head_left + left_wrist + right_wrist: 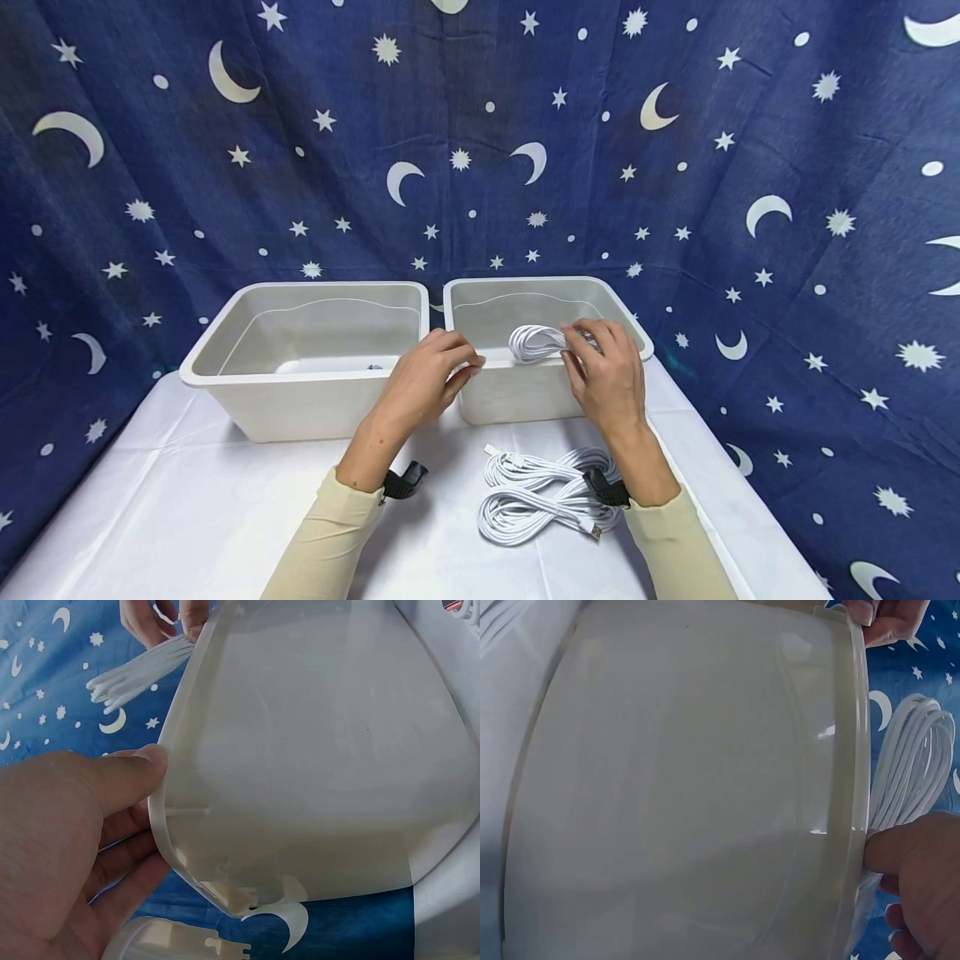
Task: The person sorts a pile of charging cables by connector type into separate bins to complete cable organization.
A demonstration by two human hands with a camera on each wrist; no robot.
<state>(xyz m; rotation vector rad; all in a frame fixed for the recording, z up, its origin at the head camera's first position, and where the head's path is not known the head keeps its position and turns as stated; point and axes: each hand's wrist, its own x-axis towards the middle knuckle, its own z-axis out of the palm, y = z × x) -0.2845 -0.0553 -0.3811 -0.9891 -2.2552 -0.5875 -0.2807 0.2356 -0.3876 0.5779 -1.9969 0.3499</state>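
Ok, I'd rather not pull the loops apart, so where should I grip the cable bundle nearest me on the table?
Probably across the middle of the cable bundle, pinching from above. It lies flat on the table, and its strands gather there between wider loops. I'd avoid pulling on the USB plug, which pokes out at the near right.

White cable (pixel 534 343): coiled into an elongated loop bundle, gripped by the right-hand fingers (pixel 896 849), positioned above the opening of the right bin (pixel 517 396). Right bin: off-white, open-topped, upright on the desk (pixel 187 517).
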